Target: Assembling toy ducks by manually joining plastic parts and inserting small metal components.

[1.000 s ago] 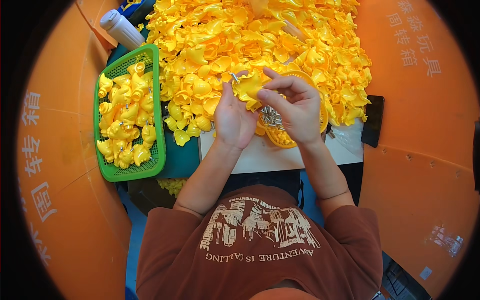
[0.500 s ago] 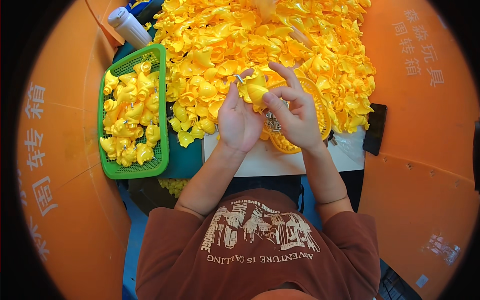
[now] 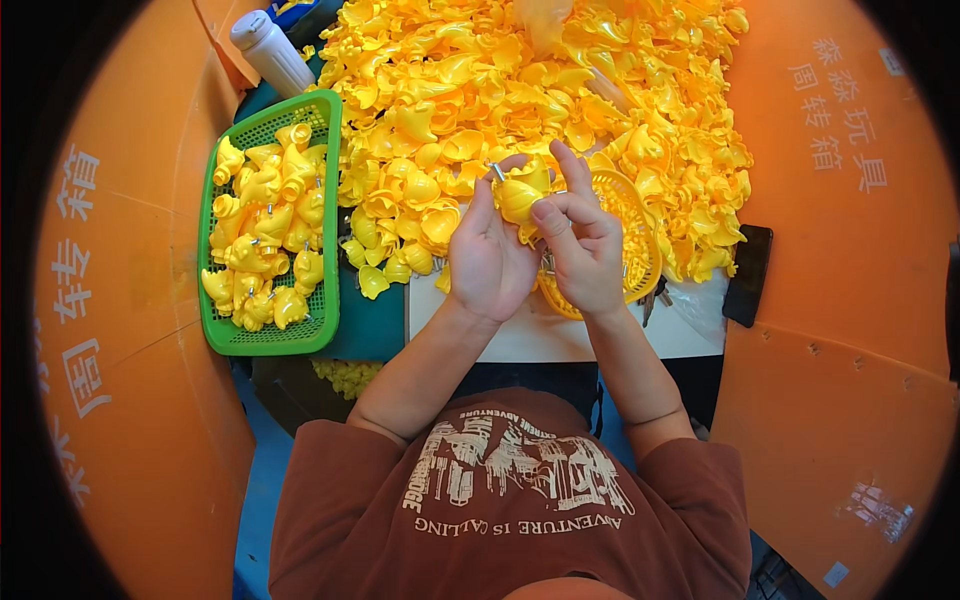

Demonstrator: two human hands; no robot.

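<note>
A glossy yellow plastic toy part (image 3: 519, 199) with ridged, shell-like sides is held between my two hands. From its upper left end sticks a short metal pin (image 3: 498, 172). My left hand (image 3: 492, 255) is closed about the left side of the part, palm up, its fingers partly hidden behind it. The thumb and fingers of my right hand (image 3: 588, 238) pinch the part's right side. Just behind my right hand stands a round yellow basket (image 3: 654, 262) with small pieces in it, partly covered by the hand.
A broad heap of yellow plastic shells (image 3: 460, 100) covers the table's far side. At left, a green basket (image 3: 335, 230) holds several similar parts with pins. A white bottle (image 3: 272, 55) stands behind it. A black phone (image 3: 750, 277) leans near the orange panel (image 3: 850, 270) at right.
Both hands and the toy part have shifted slightly in the picture, and the part has turned a little. The pin now points more upward. The grip stays on.
</note>
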